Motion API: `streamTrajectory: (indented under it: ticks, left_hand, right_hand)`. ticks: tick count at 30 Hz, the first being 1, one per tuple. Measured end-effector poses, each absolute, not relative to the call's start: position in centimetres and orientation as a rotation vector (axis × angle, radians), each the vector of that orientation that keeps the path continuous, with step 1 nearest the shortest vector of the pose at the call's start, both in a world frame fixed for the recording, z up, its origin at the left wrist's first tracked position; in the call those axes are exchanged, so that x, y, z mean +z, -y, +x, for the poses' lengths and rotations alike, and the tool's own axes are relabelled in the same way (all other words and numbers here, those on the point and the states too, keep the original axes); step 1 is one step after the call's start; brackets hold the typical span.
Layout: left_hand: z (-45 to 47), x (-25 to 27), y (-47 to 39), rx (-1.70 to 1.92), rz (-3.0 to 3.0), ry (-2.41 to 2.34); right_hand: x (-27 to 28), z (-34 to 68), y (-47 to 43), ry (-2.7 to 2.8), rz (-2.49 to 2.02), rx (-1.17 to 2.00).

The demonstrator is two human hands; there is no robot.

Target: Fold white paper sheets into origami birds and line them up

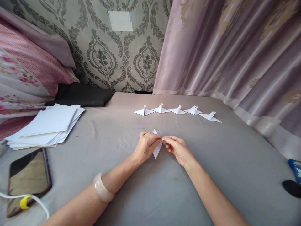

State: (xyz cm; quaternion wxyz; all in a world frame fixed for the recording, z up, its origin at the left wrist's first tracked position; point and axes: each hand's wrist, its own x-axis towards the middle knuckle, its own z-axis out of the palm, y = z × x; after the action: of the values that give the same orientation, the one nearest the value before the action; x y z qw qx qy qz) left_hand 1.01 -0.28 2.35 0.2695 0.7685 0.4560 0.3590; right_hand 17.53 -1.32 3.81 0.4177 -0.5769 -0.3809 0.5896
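Note:
A white folded paper bird [157, 150] is between my two hands, just above or on the grey cloth. My left hand [147, 144] pinches its body, with a bangle on that forearm; one pointed wing shows below the fingers and another tip above. My right hand [176, 147] pinches the small narrow end of the same bird between thumb and fingertips. The hands hide most of its middle. Beyond them stands a row of several finished-looking white paper birds [161, 108], wings spread, set nearly tip to tip.
A stack of white paper sheets [50, 119] lies at left, near a folded black cloth [87, 94]. A phone [29, 175] with a white cable [39, 201] rests at lower left. Pinkish curtains [211, 47] border the right side. A dark rounded object [292, 188] sits at the right edge.

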Motion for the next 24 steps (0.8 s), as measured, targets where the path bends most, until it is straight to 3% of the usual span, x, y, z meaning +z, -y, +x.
streamTrajectory:
  ticks: [6, 24]
  left_hand:
    - [0.95, 2.57, 0.13, 0.964, 2.011, -1.177]
    - [1.17, 3.01, 0.04, 0.962, 1.966, -1.141]
  right_hand:
    - [3.96, 17.47, 1.21, 0.774, -1.381, 1.657]
    - [3.93, 17.70, 1.26, 0.762, -1.305, 1.704]
